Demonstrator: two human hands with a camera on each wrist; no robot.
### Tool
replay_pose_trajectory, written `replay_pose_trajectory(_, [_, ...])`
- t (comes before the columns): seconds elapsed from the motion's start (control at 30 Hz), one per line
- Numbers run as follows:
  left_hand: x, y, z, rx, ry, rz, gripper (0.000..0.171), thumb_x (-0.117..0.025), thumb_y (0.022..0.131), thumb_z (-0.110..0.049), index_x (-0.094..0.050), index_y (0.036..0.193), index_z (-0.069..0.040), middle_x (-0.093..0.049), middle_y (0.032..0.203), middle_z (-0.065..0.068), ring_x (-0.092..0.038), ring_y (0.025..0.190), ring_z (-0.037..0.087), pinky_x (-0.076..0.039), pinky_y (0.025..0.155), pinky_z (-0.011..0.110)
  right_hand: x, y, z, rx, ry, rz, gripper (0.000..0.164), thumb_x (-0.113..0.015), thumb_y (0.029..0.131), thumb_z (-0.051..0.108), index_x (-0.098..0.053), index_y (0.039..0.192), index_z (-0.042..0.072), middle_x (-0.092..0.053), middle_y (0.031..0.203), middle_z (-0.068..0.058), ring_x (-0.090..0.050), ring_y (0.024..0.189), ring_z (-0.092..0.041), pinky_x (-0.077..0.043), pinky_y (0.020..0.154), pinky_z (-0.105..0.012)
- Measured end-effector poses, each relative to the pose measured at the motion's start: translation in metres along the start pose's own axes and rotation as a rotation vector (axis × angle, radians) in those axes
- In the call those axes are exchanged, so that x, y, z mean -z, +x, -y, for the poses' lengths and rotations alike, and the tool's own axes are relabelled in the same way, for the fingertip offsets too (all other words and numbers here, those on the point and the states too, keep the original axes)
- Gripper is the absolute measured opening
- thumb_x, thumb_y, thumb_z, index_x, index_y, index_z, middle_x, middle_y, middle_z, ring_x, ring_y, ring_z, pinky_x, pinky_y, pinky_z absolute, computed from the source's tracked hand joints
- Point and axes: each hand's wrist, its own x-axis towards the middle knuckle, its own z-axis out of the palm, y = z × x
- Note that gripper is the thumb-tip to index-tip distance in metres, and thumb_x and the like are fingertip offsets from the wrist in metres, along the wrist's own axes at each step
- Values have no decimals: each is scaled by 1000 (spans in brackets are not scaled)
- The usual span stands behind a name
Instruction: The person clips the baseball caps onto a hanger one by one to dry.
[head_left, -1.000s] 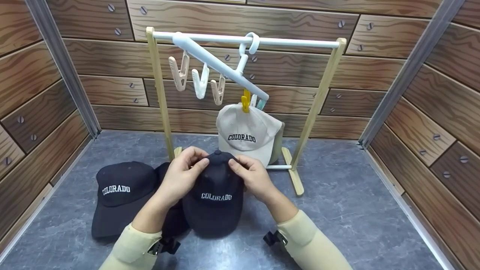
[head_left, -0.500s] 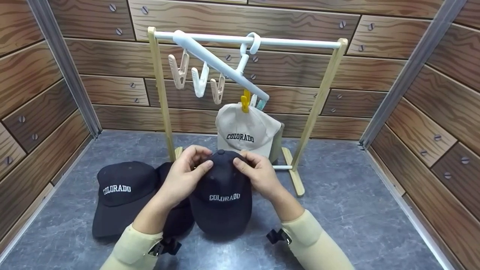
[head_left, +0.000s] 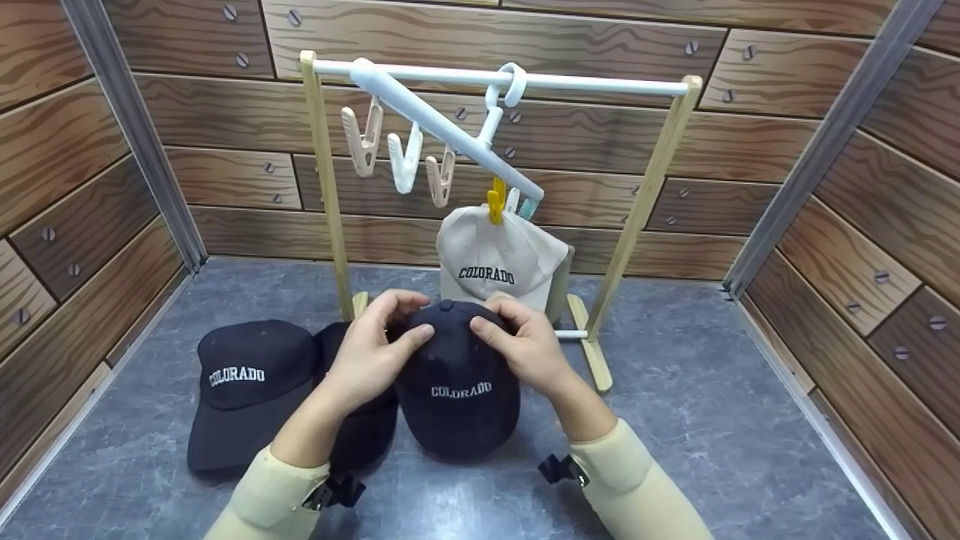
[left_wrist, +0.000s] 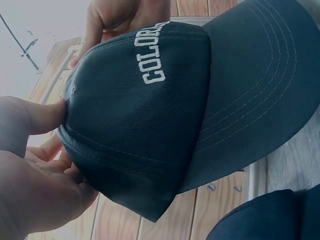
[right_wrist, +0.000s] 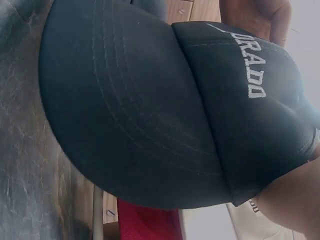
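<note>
A dark baseball cap (head_left: 459, 360) with white COLORADO lettering is held crown up, brim toward me. My left hand (head_left: 379, 349) pinches the crown's left side, thumb in front and fingers behind. On the other side of the crown, my right hand (head_left: 525, 341) grips it the same way. The left wrist view shows the thumb (left_wrist: 47, 115) pressed on the cap's crown (left_wrist: 125, 100). Behind the hands, a cream COLORADO cap (head_left: 487, 251) hangs from a yellow clip (head_left: 496, 206). Its lower part is partly hidden by the right hand.
Two more dark caps lie at left, one (head_left: 255, 360) overlapping the other (head_left: 367, 427), partly behind my left forearm. A wooden rack (head_left: 664, 180) carries a tilted white hanger (head_left: 442, 124) with several clips, including a white one (head_left: 405, 161). Something red (right_wrist: 147, 220) shows in the right wrist view.
Both hands have shifted a little to the right with the dark cap, widening its distance from the caps at left. The grip looks the same, and the rack and hanger stay put.
</note>
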Motion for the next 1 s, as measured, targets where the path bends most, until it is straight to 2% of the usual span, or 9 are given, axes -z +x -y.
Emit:
replay_pose_trajectory(0.13, [0,1,-3,44,8,14,35,-83,101,-8,-73,134,-4,-73,117,5,-69,109,22,-52,101,44,2,1,0,33,-20,6,12,-74,105,2,-71,94,-2,-58,93,-6,-58,88,-20,-51,79,-27])
replay_pose_trajectory(0.33, [0,5,-4,111,-37,79,29,-86,100,-19,-79,125,-5,-78,111,5,-71,100,21,-57,89,33,4,1,0,73,-64,1,13,-74,105,1,-70,92,1,-58,92,-8,-57,88,-22,-51,78,-28])
replay_pose_trajectory(0.5, [-1,7,-2,111,-88,100,22,-87,99,-19,-80,114,-4,-77,104,6,-70,95,21,-56,83,29,4,2,0,117,-93,-15,14,-75,103,-1,-70,90,1,-59,89,-9,-56,87,-22,-50,79,-28])
replay_pose_trajectory(0.67, [-3,8,-6,117,-109,83,17,-86,99,-16,-79,109,-4,-79,99,5,-70,91,20,-56,82,27,5,2,-1,111,-102,-21,13,-75,104,1,-72,92,2,-60,90,-7,-57,87,-21,-50,80,-28])
replay_pose_trajectory(1.0, [-6,14,-8,90,-87,38,12,-85,99,-12,-80,107,-4,-80,94,4,-70,87,18,-55,80,26,4,4,-2,96,-95,-38,13,-73,105,1,-71,93,2,-61,90,-7,-59,87,-21,-52,79,-27])
